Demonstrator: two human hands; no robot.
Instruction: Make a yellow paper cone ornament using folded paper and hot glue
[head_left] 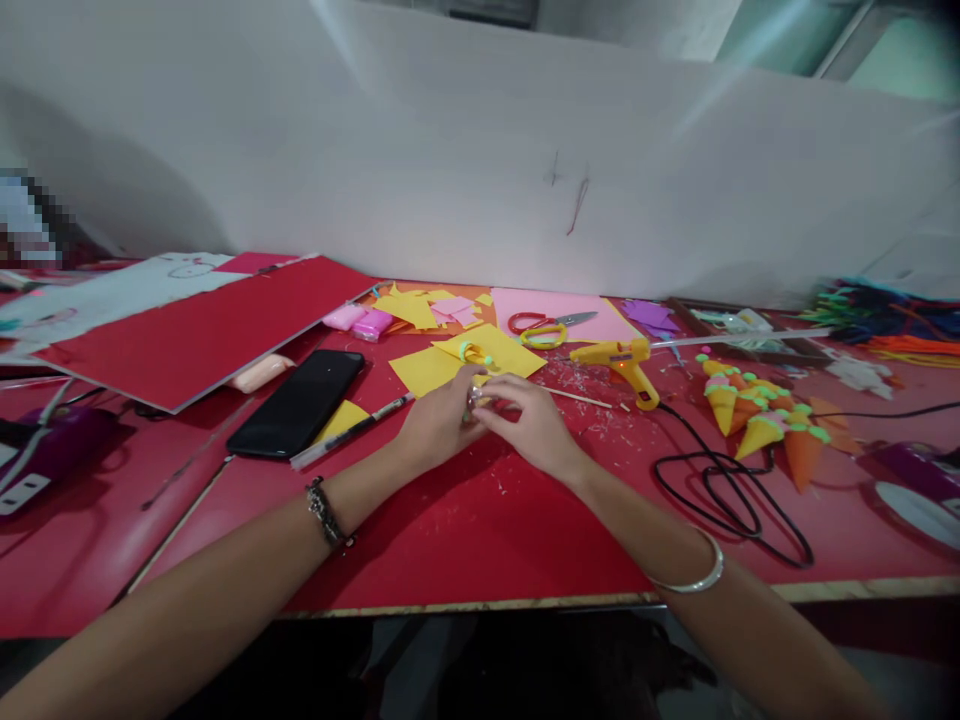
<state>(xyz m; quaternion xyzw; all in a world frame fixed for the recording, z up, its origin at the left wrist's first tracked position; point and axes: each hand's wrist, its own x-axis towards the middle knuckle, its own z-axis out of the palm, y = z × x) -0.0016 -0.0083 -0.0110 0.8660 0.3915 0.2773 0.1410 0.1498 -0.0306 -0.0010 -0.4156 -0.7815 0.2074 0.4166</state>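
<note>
In the head view, the left hand is curled around a small shiny object, whose details are too small to read. The right hand grips the same object between bent thumb and fingers. The object is located above the table, at the near edge of the yellow paper. A yellow glue gun lies to the right; a black phone lies left.

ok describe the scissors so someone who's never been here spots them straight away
On the red table, find the pink sheet near the pale back panel. The scissors lie partly on it, beyond the tip of the yellow glue gun. Mismatched handles, one red and one yellow, set them apart.
</note>
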